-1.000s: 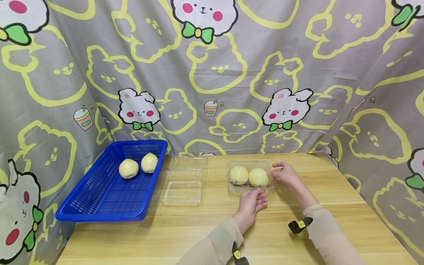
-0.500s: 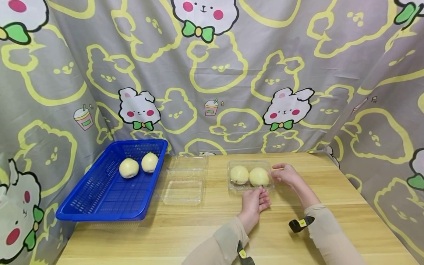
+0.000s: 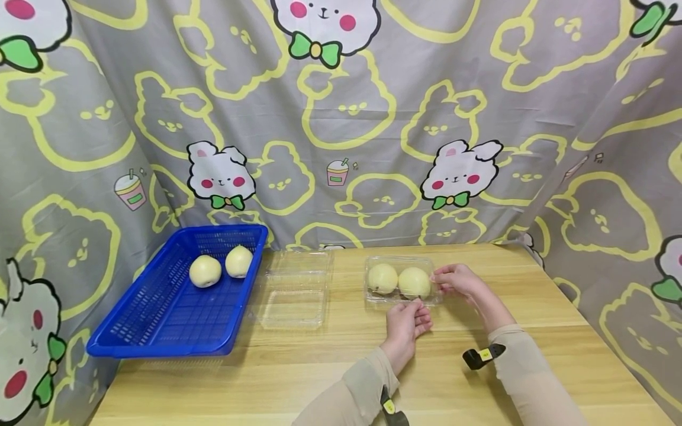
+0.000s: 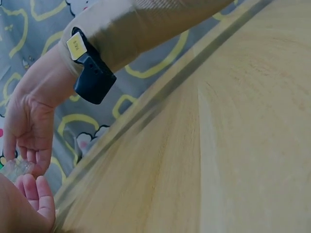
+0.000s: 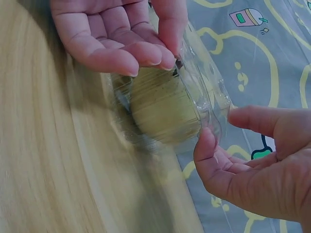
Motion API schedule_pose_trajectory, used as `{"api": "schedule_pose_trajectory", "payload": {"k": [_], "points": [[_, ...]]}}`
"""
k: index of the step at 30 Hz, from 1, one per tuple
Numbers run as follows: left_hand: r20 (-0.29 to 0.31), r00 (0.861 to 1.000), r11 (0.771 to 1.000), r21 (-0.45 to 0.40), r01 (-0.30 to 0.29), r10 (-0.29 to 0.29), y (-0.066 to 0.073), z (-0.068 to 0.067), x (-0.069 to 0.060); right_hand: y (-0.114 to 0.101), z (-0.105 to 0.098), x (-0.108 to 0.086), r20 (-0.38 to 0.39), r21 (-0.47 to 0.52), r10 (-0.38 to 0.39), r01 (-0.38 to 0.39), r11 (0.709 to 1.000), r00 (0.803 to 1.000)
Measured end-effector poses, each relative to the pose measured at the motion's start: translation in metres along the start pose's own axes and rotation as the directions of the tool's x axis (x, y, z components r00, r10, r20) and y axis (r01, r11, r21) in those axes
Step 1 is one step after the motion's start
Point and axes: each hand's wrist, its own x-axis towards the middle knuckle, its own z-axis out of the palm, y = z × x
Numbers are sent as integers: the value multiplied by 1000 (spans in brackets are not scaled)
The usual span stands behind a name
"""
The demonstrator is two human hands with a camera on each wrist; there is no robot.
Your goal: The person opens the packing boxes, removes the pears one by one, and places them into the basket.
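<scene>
A clear plastic box (image 3: 399, 259) stands on the table with two pale yellow pears, a left one (image 3: 382, 278) and a right one (image 3: 414, 282), under its clear cover. At the front rim, the left hand (image 3: 403, 328) pinches the plastic between thumb and forefinger, its other fingers loosely curled. The right hand (image 3: 460, 281) holds the box's right edge by thumb and fingertips. Seen from the right wrist, both the left hand (image 5: 116, 34) and the right hand (image 5: 262, 160) touch the box's rims (image 5: 209, 92), a pear (image 5: 163, 109) showing through.
Left of the box lies an open, hinged clear container (image 3: 294, 307) with nothing in it. Farther left, a blue slatted basket (image 3: 160, 349) holds two more pears, one (image 3: 205, 271) beside the other (image 3: 238, 261). A patterned curtain (image 3: 373, 195) hangs behind the table.
Over the last second the left hand has shifted slightly right and up along the box's front edge. The right hand has barely moved, and the box and pears stay in place.
</scene>
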Motion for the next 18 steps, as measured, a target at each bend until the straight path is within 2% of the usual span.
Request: {"api": "schedule_pose_trajectory", "payload": {"k": [6,17,18], "points": [[4,1000,1000,9,-5,5,0,-1,-1,-1,1,2,21,20,26,-27,999,999],[3,1000,1000,10,-22,22,0,-1,-3,-4,2,1,60,28,19,-21,999,998],[4,1000,1000,11,-21,21,0,0,-4,-6,3,0,57,62,30,-33,998,998]]}}
